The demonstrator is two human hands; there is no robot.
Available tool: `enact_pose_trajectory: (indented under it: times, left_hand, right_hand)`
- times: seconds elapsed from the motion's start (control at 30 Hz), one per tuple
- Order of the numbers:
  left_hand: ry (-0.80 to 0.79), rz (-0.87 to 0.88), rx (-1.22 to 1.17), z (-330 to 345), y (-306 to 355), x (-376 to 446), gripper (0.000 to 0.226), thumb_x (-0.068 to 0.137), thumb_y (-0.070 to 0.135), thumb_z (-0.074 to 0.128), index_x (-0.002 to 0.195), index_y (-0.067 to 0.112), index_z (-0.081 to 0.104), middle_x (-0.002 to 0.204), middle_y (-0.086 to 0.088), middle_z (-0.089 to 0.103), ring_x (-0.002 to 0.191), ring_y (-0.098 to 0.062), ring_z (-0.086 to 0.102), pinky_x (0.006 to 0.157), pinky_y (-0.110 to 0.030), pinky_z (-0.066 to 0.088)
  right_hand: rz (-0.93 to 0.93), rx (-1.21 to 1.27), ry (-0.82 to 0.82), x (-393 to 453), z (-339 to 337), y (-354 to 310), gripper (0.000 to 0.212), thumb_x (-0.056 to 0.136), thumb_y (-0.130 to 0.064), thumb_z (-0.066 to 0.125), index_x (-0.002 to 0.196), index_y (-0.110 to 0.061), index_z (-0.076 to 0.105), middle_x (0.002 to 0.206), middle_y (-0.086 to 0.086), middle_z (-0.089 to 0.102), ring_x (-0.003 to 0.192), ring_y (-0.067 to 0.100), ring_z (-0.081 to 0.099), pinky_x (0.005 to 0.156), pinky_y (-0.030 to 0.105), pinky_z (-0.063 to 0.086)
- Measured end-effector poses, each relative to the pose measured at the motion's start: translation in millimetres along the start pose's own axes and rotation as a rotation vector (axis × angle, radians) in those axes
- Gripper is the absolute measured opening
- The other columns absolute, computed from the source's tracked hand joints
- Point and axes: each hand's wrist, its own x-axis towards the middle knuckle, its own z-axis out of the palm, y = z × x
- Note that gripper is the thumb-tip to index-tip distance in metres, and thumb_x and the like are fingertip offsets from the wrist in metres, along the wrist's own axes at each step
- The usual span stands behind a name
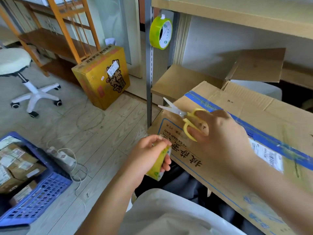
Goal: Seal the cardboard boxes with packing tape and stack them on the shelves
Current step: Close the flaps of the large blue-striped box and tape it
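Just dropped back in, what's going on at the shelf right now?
A person is mid-taping. The left hand grips a roll of tape; the right hand holds yellow scissors, blades open, over the cardboard box with the blue stripe. A second tape roll hangs from the shelf upright.

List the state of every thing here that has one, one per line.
scissors: blades open, held in right hand
tape roll: gripped in left hand, beside the big box
big box: flaps shut, blue tape along the seam
hanging tape roll: on a hook on the shelf post
rear box: flaps open
yellow box: closed, standing on the floor
blue crate: holds parcels
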Motion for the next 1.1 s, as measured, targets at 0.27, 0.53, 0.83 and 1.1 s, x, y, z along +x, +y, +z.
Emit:
enact_pose_trajectory:
  times: [0.27,0.53,0.83,1.1]
  left_hand:
    - [0.06,0.015,-0.015,3,6,-3,0.018,0.101,0.012,0.051,0.095,0.007,0.068,0.057,-0.012,0.062,0.043,-0.023,0.058,0.043,-0.025,0.046]
    - [-0.028,0.284,-0.012,10,78,-17,0.009,0.097,0.019,0.061,0.097,0.013,0.069,0.061,-0.013,0.064,0.049,-0.024,0.06,0.048,-0.027,0.047]
    - [-0.226,0.444,-0.131,110,210,47,0.017,0.097,0.013,0.053,0.095,0.005,0.067,0.053,-0.014,0.061,0.04,-0.023,0.055,0.042,-0.022,0.044]
    - [-0.37,0.464,-0.131,141,224,96,0.03,0.1,0.005,0.033,0.104,0.007,0.062,0.063,-0.015,0.064,0.048,-0.027,0.06,0.05,-0.028,0.05]
  right_hand:
    - [-0.165,-0.153,0.039,-14,20,-2,0.036,0.085,-0.044,0.07,0.113,-0.022,0.064,0.114,-0.006,0.069,0.114,0.021,0.06,0.057,0.029,0.045]
    - [-0.082,0.014,0.356,11,-53,10,0.032,0.079,-0.053,0.072,0.109,-0.041,0.069,0.078,-0.011,0.074,0.061,0.018,0.067,0.045,0.018,0.039]
    - [0.299,0.128,0.352,190,-177,128,0.024,0.093,-0.02,0.067,0.115,-0.015,0.074,0.113,0.016,0.071,0.1,0.038,0.065,0.082,0.038,0.055]
    - [0.306,-0.129,0.404,223,-192,158,0.026,0.096,-0.028,0.062,0.113,-0.009,0.068,0.117,0.007,0.063,0.093,0.027,0.065,0.078,0.034,0.053]
